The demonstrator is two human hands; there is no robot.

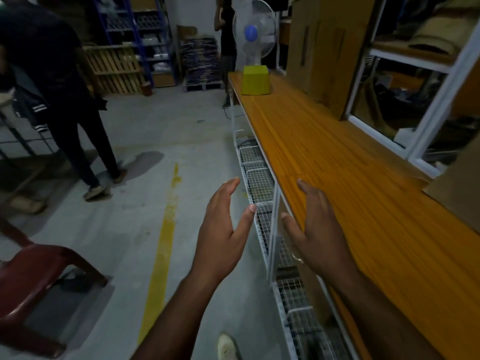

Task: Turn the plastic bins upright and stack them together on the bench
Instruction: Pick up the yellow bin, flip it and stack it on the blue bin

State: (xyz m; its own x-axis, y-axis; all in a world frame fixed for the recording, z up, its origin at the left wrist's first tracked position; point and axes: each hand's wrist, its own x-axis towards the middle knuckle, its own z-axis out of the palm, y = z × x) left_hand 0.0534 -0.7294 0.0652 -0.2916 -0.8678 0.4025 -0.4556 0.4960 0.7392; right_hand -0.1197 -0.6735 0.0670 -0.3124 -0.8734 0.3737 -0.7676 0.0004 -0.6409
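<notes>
A yellow-green plastic bin (255,80) stands upside down at the far end of the long orange wooden bench (324,157). Whether it is one bin or a nested set I cannot tell. My left hand (223,229) is held out over the floor just left of the bench edge, fingers apart and empty. My right hand (314,224) hovers over the near edge of the bench, also spread and empty. Both hands are far from the bin, palms facing each other.
A white table fan (253,32) stands right behind the bin. Cardboard boxes (327,48) lean along the bench's right side by a white-framed window. Wire baskets (259,183) hang under the bench. A person (59,100) stands on the left; a dark red chair (33,279) is nearby.
</notes>
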